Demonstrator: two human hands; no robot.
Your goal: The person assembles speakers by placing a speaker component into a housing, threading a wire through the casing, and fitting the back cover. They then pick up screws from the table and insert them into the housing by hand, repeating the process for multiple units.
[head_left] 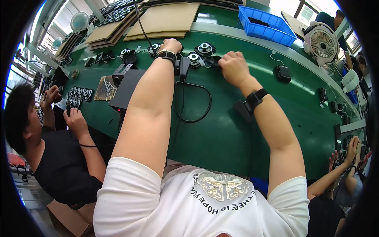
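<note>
Both my arms reach out over a green worktable. My left hand is curled closed at the far side, beside a small round speaker; whatever its fingers hold is hidden. To the right of that hand lie two more speakers, one silver-rimmed and one slightly nearer, with white wires between them. My right hand is bent closed just right of these, its fingertips at a dark piece whose kind I cannot make out. Black bands with box-shaped devices circle both my wrists.
A grey box with a black cable stands left of my left forearm. Farther back are brown boards and a blue bin. A black speaker housing lies at right, near a fan. Co-workers sit on both sides.
</note>
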